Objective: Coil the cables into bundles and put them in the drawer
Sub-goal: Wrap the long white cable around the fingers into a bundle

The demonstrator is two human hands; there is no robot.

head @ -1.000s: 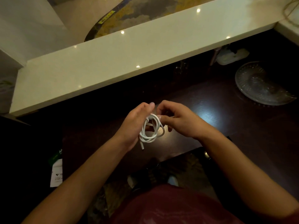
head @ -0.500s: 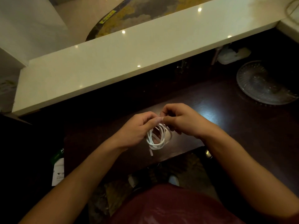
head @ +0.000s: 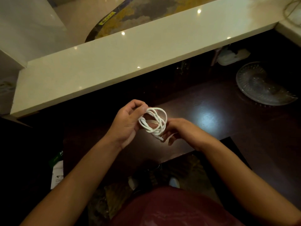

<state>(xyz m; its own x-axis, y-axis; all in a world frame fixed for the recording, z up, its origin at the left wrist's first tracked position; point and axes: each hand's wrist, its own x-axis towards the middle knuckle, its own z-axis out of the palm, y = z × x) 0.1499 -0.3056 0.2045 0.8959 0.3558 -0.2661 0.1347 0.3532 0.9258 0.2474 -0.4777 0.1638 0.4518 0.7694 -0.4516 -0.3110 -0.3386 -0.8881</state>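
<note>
A thin white cable [head: 154,122], looped into a small loose coil, is held above the dark glossy wooden table [head: 244,121], pinched by left hand [head: 128,122] fingers and gripped by the right hand [head: 177,130].

A clear glass plate [head: 262,86] sits on the dark wooden desk [head: 228,118]. A pale stone counter [head: 114,61] runs above it.
</note>
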